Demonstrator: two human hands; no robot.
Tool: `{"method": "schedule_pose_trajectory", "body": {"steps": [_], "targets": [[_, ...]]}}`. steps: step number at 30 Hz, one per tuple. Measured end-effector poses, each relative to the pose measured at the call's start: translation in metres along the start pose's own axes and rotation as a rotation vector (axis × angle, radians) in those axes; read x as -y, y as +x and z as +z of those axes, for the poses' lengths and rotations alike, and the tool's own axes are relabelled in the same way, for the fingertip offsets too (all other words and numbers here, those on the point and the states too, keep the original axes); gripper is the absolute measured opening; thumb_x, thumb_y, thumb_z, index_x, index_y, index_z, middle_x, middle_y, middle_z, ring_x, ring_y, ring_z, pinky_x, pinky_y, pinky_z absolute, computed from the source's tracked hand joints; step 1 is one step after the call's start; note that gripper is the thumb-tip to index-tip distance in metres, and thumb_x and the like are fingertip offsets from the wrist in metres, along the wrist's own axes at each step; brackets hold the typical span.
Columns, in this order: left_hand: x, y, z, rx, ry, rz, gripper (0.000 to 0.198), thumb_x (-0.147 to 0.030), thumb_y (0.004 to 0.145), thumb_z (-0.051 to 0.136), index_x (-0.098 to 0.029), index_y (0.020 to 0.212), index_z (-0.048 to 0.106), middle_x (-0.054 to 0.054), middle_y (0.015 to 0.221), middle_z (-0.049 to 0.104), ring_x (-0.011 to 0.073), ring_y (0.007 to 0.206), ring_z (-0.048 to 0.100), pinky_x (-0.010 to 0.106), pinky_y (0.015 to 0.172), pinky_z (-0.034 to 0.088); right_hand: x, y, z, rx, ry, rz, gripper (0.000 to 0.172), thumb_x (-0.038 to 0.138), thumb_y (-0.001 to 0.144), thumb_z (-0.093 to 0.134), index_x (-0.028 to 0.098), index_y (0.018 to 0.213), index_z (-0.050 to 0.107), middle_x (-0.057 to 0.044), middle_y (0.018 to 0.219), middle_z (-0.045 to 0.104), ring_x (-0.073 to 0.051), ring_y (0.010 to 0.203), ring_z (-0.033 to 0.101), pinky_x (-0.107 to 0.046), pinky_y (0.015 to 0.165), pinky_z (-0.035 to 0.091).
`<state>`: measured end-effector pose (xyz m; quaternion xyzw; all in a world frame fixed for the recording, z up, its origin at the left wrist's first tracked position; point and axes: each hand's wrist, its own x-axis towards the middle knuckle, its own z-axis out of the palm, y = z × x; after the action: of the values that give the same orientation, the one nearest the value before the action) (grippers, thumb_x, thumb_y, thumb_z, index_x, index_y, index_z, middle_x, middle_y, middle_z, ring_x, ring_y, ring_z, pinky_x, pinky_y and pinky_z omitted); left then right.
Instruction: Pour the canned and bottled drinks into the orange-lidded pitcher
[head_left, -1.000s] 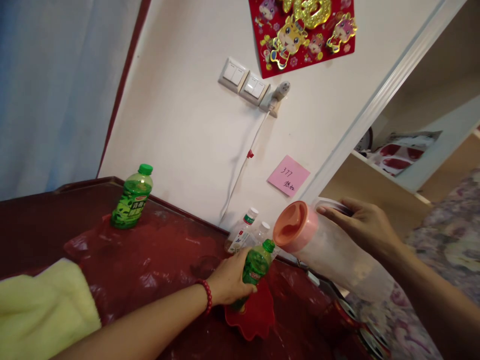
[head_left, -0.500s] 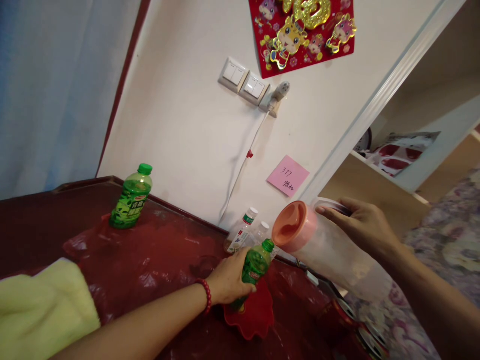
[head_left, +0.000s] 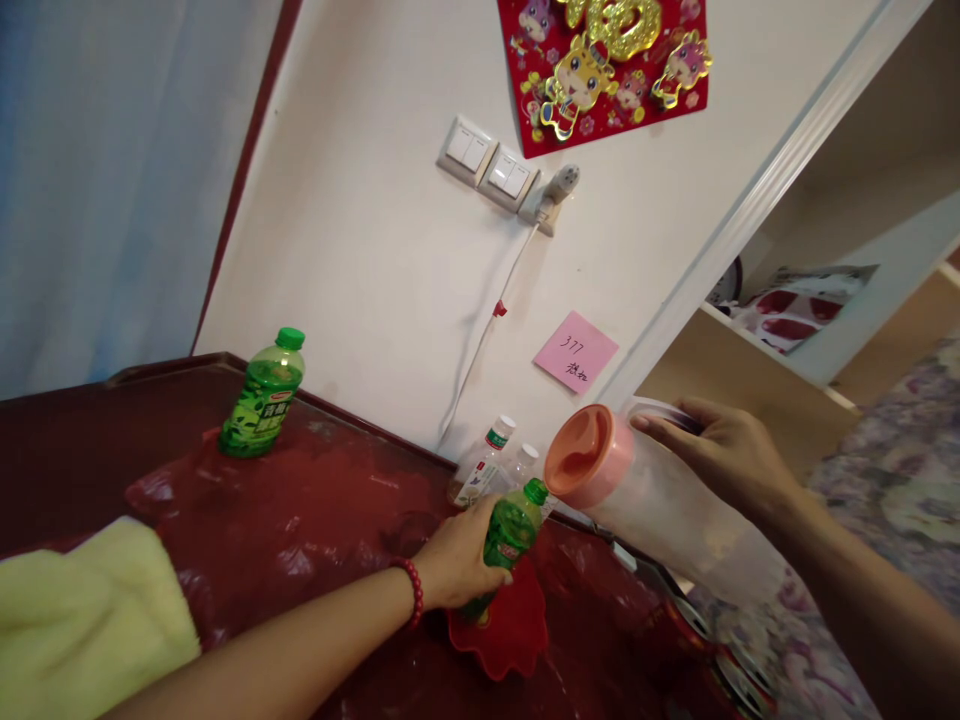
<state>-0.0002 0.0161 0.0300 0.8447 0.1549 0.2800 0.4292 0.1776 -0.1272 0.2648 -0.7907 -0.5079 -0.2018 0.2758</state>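
Left hand: my left hand (head_left: 456,565) is wrapped around a small green plastic drink bottle with a green cap (head_left: 508,535), which stands on a red scalloped plastic dish (head_left: 504,628) on the dark red table (head_left: 90,440).
Right hand: my right hand (head_left: 724,455) grips the handle of a clear plastic pitcher with a pink-orange lid (head_left: 645,490), tipped so its lid end hangs just beside the bottle's cap.
Cap: I judge it is on the bottle, so anything poured now would run down the outside into the dish.
Tipping risk: the bottle sits on the dish's uneven face; a nudge from the pitcher could rock it.
Neighbours: two small clear bottles with white caps (head_left: 486,460) stand close behind by the wall and could be knocked by the pitcher.
Elsewhere: a second green bottle (head_left: 264,396) stands well apart; a pale yellow cloth (head_left: 82,610) lies near my left arm.
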Motion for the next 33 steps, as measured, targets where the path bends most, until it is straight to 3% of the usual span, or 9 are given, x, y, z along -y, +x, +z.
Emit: {"method": "schedule_pose_trajectory", "body": {"steps": [23, 33], "targets": [[-0.0001, -0.0002, 0.0004, 0.001, 0.023, -0.016, 0.071, -0.027, 0.068, 0.076, -0.026, 0.134, 0.05, 0.01, 0.133, 0.066, 0.0336, 0.12, 0.064, 0.04, 0.099, 0.049, -0.0032, 0.002, 0.0008, -0.021, -0.023, -0.018, 0.058, 0.077, 0.071, 0.066, 0.021, 0.059, 0.055, 0.003, 0.052, 0.044, -0.013, 0.053, 0.041, -0.027, 0.046, 0.027], [0.0033, 0.002, 0.001, -0.01, -0.006, 0.009, 0.073, -0.026, 0.066, 0.076, -0.026, 0.135, 0.049, 0.01, 0.133, 0.066, 0.0328, 0.12, 0.063, 0.039, 0.099, 0.049, -0.0018, 0.0026, 0.0022, -0.037, -0.032, -0.053, 0.06, 0.077, 0.072, 0.066, 0.023, 0.053, 0.047, 0.004, 0.051, 0.039, -0.012, 0.051, 0.037, -0.028, 0.047, 0.026]]}}
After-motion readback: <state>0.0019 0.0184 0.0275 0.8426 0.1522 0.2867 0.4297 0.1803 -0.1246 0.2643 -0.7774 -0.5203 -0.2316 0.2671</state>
